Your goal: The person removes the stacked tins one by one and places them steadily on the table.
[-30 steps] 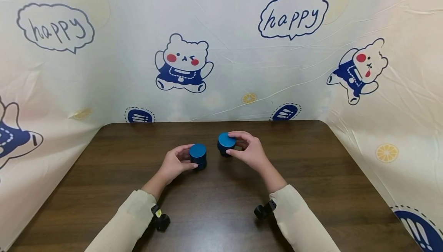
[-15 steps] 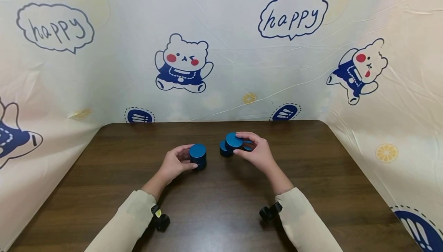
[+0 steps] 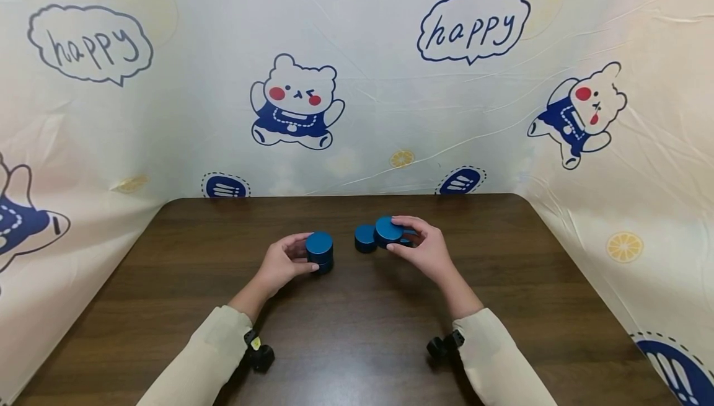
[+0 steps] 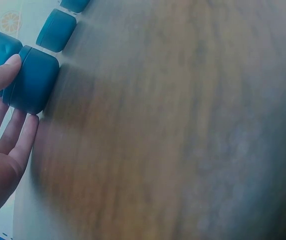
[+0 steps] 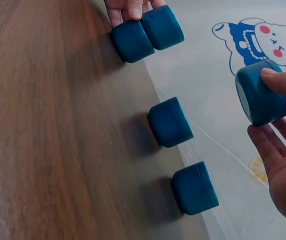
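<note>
My left hand [image 3: 283, 262] grips a stack of two blue cylinders [image 3: 319, 251] that stands on the dark wooden table [image 3: 357, 331]. The left wrist view shows the stack [image 4: 30, 80] with a thumb and fingers [image 4: 13, 140] around it. My right hand [image 3: 426, 251] pinches one blue cylinder [image 3: 388, 230] and holds it just above the table. In the right wrist view that held cylinder [image 5: 260, 97] hangs off the surface. A lone cylinder [image 3: 365, 238] stands left of it, and another [image 5: 193, 187] stands beside it, mostly hidden behind my right hand in the head view.
A printed cloth backdrop [image 3: 357, 83] with bears and "happy" bubbles walls the table on the back and both sides. Wrist camera mounts [image 3: 259, 353] sit under both sleeves. Bare wood lies in front of the hands.
My right hand has lifted its cylinder off the one beneath it and carried it a little to the right. The left hand and its stack have stayed put.
</note>
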{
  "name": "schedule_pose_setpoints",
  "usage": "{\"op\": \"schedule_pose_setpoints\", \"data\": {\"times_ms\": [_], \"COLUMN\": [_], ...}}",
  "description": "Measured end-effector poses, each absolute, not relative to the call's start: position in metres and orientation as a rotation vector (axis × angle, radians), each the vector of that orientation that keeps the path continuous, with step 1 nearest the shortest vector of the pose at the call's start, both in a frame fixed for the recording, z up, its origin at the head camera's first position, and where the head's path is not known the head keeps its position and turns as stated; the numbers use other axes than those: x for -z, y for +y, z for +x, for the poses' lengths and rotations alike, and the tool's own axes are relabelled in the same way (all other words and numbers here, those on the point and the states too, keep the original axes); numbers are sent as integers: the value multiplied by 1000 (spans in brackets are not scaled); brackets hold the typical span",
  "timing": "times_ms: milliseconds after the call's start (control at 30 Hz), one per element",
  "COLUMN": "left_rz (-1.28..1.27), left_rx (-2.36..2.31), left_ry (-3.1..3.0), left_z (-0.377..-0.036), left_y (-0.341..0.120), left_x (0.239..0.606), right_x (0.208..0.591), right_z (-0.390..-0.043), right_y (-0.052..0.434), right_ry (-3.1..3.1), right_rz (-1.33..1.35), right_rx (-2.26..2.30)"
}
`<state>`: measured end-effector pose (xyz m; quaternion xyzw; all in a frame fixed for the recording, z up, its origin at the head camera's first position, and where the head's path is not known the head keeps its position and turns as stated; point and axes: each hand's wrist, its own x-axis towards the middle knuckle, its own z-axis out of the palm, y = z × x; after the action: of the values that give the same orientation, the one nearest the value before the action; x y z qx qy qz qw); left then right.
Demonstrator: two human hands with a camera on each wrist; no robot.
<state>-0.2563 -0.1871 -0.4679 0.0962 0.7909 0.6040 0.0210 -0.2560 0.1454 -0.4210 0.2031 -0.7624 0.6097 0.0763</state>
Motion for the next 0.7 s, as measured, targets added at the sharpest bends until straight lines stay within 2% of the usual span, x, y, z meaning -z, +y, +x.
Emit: {"op": "schedule_pose_setpoints", "data": {"times_ms": [700], "left_rz": [275], "left_rx": [-1884], "left_ry": [2425], "left_z": [-257], "left_y": [-187], "left_x": [467], "right_x": [431], "right_z": [-252], "right_y": [176], "right_ry": [-2273], "right_rz": [482], "right_rx": [-1858]}}
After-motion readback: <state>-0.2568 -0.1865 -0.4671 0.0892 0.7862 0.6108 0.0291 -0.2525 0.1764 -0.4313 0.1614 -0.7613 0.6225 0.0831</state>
